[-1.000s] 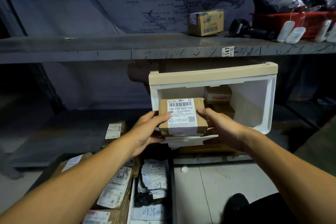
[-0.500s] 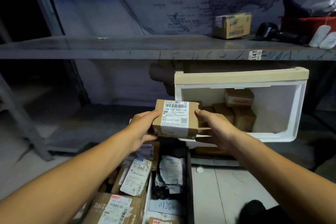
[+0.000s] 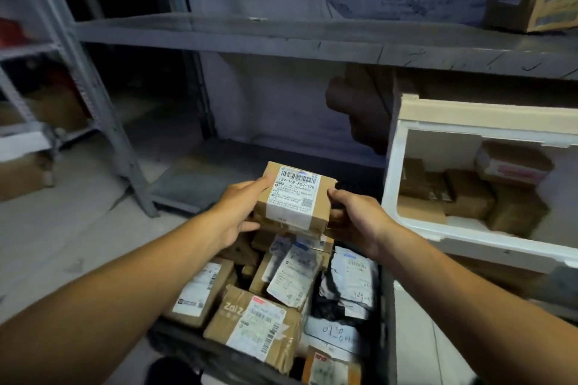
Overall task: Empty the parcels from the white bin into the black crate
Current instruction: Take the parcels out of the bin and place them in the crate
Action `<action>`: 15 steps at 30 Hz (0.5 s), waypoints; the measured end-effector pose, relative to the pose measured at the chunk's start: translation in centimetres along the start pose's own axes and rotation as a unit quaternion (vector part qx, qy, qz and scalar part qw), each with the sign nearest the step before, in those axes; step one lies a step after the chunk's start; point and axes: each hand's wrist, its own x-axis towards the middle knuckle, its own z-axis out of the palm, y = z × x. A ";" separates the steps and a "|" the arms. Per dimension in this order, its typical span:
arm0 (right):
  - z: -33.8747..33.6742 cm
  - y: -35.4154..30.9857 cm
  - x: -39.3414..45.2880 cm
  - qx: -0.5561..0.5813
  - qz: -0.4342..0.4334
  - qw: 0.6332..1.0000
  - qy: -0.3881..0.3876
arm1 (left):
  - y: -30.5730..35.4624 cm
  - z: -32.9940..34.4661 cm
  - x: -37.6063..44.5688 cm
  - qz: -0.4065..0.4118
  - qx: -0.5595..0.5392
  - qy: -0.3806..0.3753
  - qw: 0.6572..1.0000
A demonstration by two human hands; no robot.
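Note:
A small brown cardboard parcel (image 3: 295, 195) with a white barcode label hangs above the far end of the black crate (image 3: 386, 306). My left hand (image 3: 239, 212) grips its left side and my right hand (image 3: 353, 216) grips its right side. The crate on the floor holds several parcels, brown boxes and white and black mailer bags. To the right, the white bin (image 3: 394, 166) with a beige top rim lies on its side on the lower shelf, its opening facing me, with several brown boxes inside.
A grey metal shelf (image 3: 281, 37) runs across above, with a yellow and brown box (image 3: 531, 3) at its right end. A shelving upright (image 3: 103, 122) stands at the left. A dark shoe (image 3: 175, 372) shows at the bottom, beside the crate.
Both hands carried the parcel out of the white bin and leftward, so it now hangs over the crate. The view has swung left and down.

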 end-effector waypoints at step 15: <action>12.4 8.3 9.4 -0.082 0.104 0.990 -0.037 | -9.1 -11.9 5.3 -0.107 -0.006 0.067 0.992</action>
